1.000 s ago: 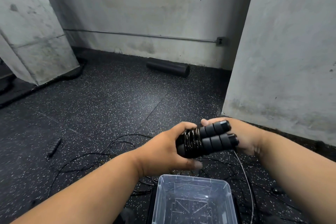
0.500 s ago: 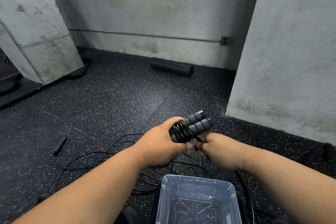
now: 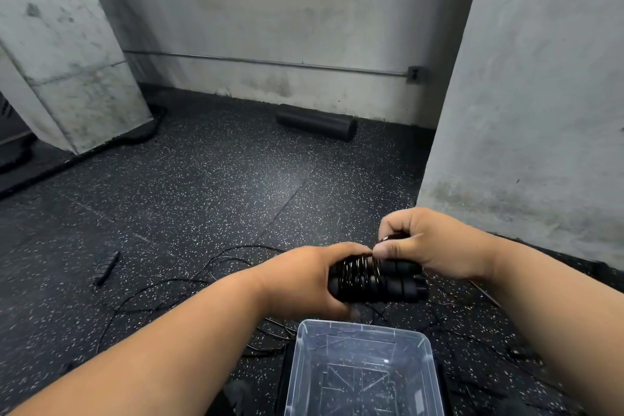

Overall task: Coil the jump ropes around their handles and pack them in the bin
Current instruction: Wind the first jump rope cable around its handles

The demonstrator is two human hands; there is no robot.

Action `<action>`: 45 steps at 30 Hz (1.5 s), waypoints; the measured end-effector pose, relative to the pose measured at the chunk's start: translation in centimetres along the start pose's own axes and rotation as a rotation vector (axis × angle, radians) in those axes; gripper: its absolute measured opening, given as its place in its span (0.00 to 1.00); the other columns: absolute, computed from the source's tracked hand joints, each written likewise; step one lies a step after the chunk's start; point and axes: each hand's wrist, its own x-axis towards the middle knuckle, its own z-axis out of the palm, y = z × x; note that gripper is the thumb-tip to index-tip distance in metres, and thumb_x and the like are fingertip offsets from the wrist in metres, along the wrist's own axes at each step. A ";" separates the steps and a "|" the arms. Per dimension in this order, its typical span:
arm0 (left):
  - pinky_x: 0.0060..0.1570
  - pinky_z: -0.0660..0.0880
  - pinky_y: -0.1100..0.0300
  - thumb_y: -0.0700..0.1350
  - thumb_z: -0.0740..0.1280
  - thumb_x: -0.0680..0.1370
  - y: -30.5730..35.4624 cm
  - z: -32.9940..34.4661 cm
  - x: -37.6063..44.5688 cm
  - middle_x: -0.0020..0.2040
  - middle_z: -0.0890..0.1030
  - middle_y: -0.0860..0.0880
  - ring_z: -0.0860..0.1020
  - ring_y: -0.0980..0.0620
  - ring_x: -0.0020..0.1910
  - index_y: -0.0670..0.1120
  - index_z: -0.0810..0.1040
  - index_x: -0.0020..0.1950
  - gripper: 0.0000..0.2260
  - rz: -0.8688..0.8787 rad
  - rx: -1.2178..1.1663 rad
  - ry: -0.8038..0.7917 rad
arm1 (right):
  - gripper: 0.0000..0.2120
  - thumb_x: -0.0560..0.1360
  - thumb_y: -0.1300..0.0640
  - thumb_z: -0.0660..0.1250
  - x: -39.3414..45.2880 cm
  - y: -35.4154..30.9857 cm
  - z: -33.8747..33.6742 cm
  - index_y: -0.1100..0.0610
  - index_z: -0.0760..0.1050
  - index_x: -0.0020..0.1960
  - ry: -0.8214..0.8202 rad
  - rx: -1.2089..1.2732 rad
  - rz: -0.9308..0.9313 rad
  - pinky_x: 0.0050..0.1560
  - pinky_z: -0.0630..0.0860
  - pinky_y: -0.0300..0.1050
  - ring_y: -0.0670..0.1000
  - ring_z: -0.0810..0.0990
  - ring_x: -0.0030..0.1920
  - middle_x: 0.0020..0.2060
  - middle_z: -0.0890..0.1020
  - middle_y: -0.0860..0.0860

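Both hands are working close together in the head view: the left hand (image 3: 304, 280) is gripping the paired black handles (image 3: 381, 284) around their wound end, fingers curled under the bundle, while the right hand (image 3: 425, 246) is pinching the thin black rope (image 3: 388, 239) between thumb and forefinger just above the coils (image 3: 354, 272), which are sitting as shiny turns near the left thumb. Held over the floor, the bundle is hovering just beyond the far rim of the clear bin (image 3: 363, 329), which is showing nothing inside. Loose rope (image 3: 209, 263) is lying in tangled loops on the speckled floor (image 3: 202, 196) beneath the forearms, and a separate handle (image 3: 106, 267) is lying well apart to the left. The risk, as I judge it, is coming from that tangle: if the trailing line is snagging on other loops, a pull could be dragging a knot up or yanking the turns slack. Should the right-hand pinch be slipping, the springy coils could be unwinding off the smooth foam. With only one end clamped, the two handles could also be splaying apart. A foam roller (image 3: 315, 121) is lying by the far wall.
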 end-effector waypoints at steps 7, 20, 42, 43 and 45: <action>0.49 0.83 0.58 0.62 0.82 0.66 -2.0 -0.7 0.7 0.46 0.85 0.65 0.85 0.60 0.46 0.74 0.73 0.60 0.28 -0.217 -0.115 -0.041 | 0.06 0.74 0.41 0.76 -0.4 -1.5 1.3 0.42 0.83 0.46 -0.035 -0.246 -0.160 0.41 0.78 0.44 0.43 0.82 0.39 0.40 0.84 0.42; 0.52 0.79 0.61 0.58 0.82 0.66 -2.6 -1.0 1.1 0.48 0.85 0.65 0.84 0.60 0.50 0.72 0.72 0.63 0.31 -0.235 -0.149 0.007 | 0.07 0.75 0.40 0.72 -1.1 -2.7 -0.1 0.42 0.81 0.43 0.166 -0.517 -0.183 0.37 0.72 0.38 0.40 0.80 0.42 0.38 0.82 0.37; 0.66 0.77 0.57 0.61 0.79 0.73 0.3 0.2 -1.3 0.64 0.82 0.65 0.83 0.62 0.56 0.84 0.49 0.75 0.45 -0.107 -0.309 -0.036 | 0.18 0.82 0.44 0.66 1.0 4.7 4.8 0.56 0.80 0.43 0.109 0.326 0.117 0.41 0.73 0.41 0.46 0.75 0.38 0.36 0.80 0.49; 0.67 0.75 0.58 0.62 0.78 0.74 0.2 0.2 -1.4 0.66 0.80 0.66 0.82 0.63 0.57 0.84 0.47 0.74 0.45 -0.108 -0.282 -0.073 | 0.15 0.82 0.45 0.67 1.0 4.6 5.1 0.56 0.80 0.44 0.103 0.357 0.148 0.42 0.73 0.40 0.47 0.76 0.38 0.36 0.81 0.50; 0.66 0.72 0.59 0.64 0.77 0.75 0.1 0.6 -1.5 0.69 0.77 0.63 0.79 0.62 0.60 0.84 0.43 0.75 0.46 -0.101 -0.208 -0.147 | 0.09 0.82 0.55 0.70 1.0 4.9 5.8 0.60 0.80 0.46 0.093 0.507 0.218 0.47 0.75 0.45 0.52 0.79 0.42 0.39 0.82 0.56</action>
